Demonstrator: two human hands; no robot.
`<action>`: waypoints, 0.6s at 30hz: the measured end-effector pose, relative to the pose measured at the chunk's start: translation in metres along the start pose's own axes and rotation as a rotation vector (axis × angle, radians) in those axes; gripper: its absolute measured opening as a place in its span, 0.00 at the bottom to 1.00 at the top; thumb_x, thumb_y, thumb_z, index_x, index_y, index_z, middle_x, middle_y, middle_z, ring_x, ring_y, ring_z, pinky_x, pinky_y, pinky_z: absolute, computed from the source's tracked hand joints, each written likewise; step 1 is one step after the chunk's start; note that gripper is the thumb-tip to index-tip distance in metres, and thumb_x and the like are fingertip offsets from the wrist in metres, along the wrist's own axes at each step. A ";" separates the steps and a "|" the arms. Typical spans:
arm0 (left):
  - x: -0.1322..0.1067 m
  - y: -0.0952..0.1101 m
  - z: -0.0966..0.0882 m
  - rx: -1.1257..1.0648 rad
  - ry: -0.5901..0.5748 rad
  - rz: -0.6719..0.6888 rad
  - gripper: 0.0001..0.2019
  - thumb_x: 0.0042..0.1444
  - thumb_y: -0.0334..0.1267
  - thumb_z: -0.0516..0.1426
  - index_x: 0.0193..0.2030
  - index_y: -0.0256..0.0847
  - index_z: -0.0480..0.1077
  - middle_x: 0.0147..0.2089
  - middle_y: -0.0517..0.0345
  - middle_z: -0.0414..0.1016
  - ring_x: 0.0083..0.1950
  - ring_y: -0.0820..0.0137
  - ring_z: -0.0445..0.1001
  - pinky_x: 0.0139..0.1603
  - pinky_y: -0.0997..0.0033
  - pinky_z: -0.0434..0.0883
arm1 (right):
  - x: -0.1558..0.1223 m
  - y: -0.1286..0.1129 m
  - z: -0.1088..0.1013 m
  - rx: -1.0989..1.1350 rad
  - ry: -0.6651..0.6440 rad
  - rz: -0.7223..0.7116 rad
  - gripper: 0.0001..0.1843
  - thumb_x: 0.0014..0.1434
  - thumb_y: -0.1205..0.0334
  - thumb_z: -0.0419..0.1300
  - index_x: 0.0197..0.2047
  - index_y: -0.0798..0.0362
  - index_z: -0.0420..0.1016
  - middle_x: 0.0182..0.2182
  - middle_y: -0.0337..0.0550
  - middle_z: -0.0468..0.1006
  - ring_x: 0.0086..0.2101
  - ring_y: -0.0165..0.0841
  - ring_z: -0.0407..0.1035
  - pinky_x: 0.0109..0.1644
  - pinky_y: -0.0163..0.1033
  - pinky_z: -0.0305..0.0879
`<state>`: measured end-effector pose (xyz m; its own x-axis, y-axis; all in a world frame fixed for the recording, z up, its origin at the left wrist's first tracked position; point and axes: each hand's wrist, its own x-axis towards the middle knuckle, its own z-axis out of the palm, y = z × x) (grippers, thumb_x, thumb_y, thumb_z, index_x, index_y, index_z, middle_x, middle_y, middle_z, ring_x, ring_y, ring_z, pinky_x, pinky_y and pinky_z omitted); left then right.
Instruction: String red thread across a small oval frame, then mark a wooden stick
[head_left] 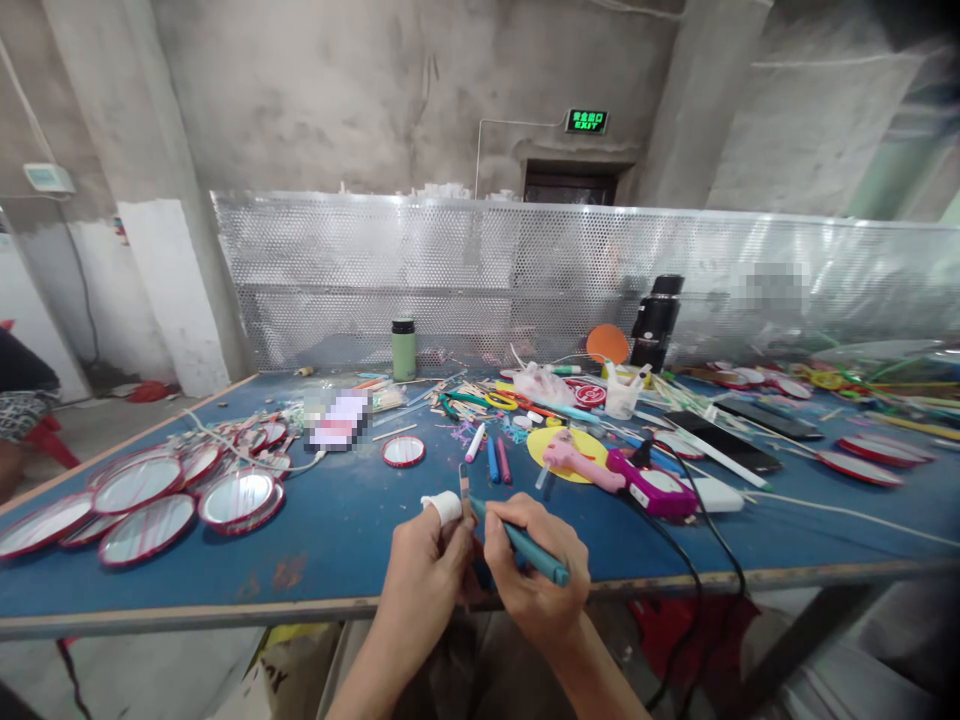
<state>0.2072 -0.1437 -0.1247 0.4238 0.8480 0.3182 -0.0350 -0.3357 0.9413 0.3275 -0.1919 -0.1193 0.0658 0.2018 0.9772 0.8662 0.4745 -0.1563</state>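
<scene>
Near the table's front edge, my left hand (429,562) is closed on a small flat stick (464,484) that stands up from between the fingers. A white wrapping (444,506) covers one digit of that hand. My right hand (541,575) grips a teal marker pen (536,555) like a writing tool, its tip pointing left at the stick. Whether tip and stick touch, I cannot tell. Just beyond the hands lie a white-and-pink marker (475,443), a blue marker (493,460) and a dark pink marker (503,461). A small round red-rimmed mirror (403,451) lies left of them.
Several red-rimmed mirrors (146,528) pile up at left, beside a phone (339,420) on a cable. At right are a pink glue gun (581,460) on a yellow disc (540,447), a purple device (660,490) and black cords. A green bottle (403,352) and black flask (655,325) stand behind.
</scene>
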 end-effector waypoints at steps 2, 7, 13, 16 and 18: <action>0.000 0.001 0.000 -0.014 -0.003 -0.008 0.15 0.60 0.48 0.56 0.27 0.42 0.66 0.18 0.65 0.67 0.16 0.72 0.68 0.17 0.76 0.65 | 0.000 0.000 0.000 0.003 0.009 -0.004 0.05 0.62 0.72 0.59 0.38 0.52 0.73 0.26 0.37 0.77 0.24 0.28 0.73 0.31 0.32 0.67; 0.001 0.001 0.000 -0.027 -0.014 -0.008 0.15 0.61 0.48 0.55 0.28 0.42 0.66 0.18 0.66 0.67 0.16 0.72 0.67 0.17 0.77 0.65 | 0.000 0.000 0.000 0.002 0.013 -0.005 0.06 0.61 0.72 0.59 0.39 0.52 0.73 0.26 0.37 0.78 0.26 0.29 0.75 0.33 0.33 0.69; -0.001 0.000 0.000 -0.018 -0.006 -0.002 0.15 0.60 0.48 0.56 0.27 0.42 0.65 0.18 0.66 0.66 0.16 0.73 0.66 0.17 0.77 0.64 | -0.002 0.001 0.001 -0.002 -0.007 0.002 0.05 0.62 0.71 0.59 0.38 0.52 0.73 0.26 0.38 0.78 0.25 0.28 0.74 0.31 0.32 0.68; -0.001 0.003 0.000 -0.017 -0.016 -0.010 0.15 0.61 0.48 0.55 0.27 0.42 0.66 0.17 0.65 0.67 0.16 0.72 0.68 0.17 0.77 0.65 | -0.002 0.001 0.001 -0.001 0.000 0.016 0.05 0.62 0.71 0.59 0.38 0.52 0.74 0.26 0.37 0.78 0.24 0.28 0.73 0.31 0.32 0.67; -0.001 0.004 0.000 -0.009 -0.021 -0.010 0.15 0.61 0.48 0.55 0.28 0.42 0.66 0.18 0.65 0.68 0.16 0.72 0.68 0.17 0.76 0.65 | -0.002 0.001 0.001 -0.001 0.004 0.020 0.05 0.62 0.71 0.59 0.38 0.52 0.74 0.26 0.37 0.78 0.24 0.28 0.73 0.30 0.32 0.67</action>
<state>0.2067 -0.1454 -0.1214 0.4431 0.8425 0.3063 -0.0391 -0.3232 0.9455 0.3278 -0.1910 -0.1221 0.0849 0.2074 0.9746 0.8655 0.4693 -0.1753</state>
